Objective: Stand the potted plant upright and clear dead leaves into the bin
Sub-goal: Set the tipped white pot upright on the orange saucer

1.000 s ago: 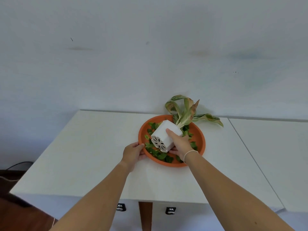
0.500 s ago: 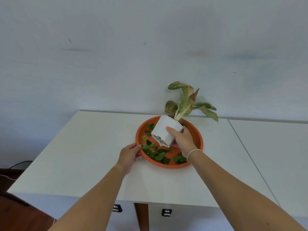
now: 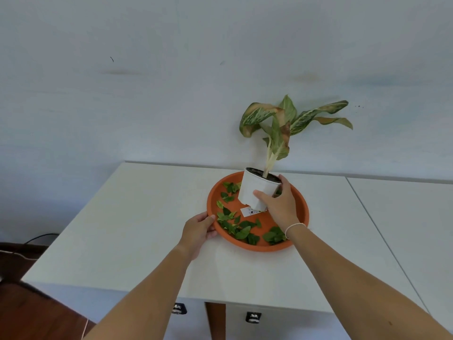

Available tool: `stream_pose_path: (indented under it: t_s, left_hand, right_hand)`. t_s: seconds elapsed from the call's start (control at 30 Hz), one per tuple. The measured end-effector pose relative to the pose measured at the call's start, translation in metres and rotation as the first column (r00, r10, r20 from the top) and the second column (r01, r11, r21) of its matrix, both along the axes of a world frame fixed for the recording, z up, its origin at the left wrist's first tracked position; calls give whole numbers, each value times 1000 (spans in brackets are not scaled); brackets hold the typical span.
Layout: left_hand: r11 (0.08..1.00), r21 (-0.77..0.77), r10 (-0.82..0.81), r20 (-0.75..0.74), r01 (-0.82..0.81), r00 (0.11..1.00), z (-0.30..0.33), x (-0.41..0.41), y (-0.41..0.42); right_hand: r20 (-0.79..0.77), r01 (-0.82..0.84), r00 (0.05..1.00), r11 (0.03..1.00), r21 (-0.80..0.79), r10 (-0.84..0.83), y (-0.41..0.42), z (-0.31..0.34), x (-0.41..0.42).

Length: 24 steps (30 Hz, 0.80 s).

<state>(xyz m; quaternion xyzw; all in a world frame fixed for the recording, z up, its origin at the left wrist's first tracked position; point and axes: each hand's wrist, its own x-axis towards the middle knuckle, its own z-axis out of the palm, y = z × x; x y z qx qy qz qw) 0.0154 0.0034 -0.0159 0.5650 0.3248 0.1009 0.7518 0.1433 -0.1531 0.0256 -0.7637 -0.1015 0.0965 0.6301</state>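
Observation:
A white pot (image 3: 253, 187) with a variegated green plant (image 3: 279, 126) stands nearly upright, slightly tilted, in an orange saucer tray (image 3: 300, 212) on a white table (image 3: 137, 217). My right hand (image 3: 279, 202) grips the pot's right side. My left hand (image 3: 198, 229) holds the tray's near left rim. Several small green leaves (image 3: 242, 229) lie scattered on the tray's left and front parts. A small white label (image 3: 248, 211) lies on the tray beside the pot's base. No bin is in view.
A second white table (image 3: 404, 217) adjoins on the right. The pale wall stands right behind the tables. Dark floor and a cable (image 3: 36, 239) show at the lower left.
My right hand has tipped the pot from lying on its side to nearly upright, and the plant's leaves have risen. The left hand stays on the tray rim.

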Motion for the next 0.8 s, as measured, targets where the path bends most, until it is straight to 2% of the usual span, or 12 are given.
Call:
stream_pose_path:
  t_s: [0.3, 0.5, 0.8]
  left_hand:
    - [1000, 2, 2, 2, -2, 1000, -1, 0, 1]
    - [1000, -8, -6, 3, 6, 1000, -1, 0, 2]
    - [1000, -11, 3, 5, -2, 1000, -2, 0, 2]
  right_hand:
    - [24, -45, 999, 999, 20, 45, 5, -9, -6]
    - [23, -60, 998, 998, -12, 60, 3, -14, -4]
    - [112, -77, 990, 992, -98, 88, -4, -19, 3]
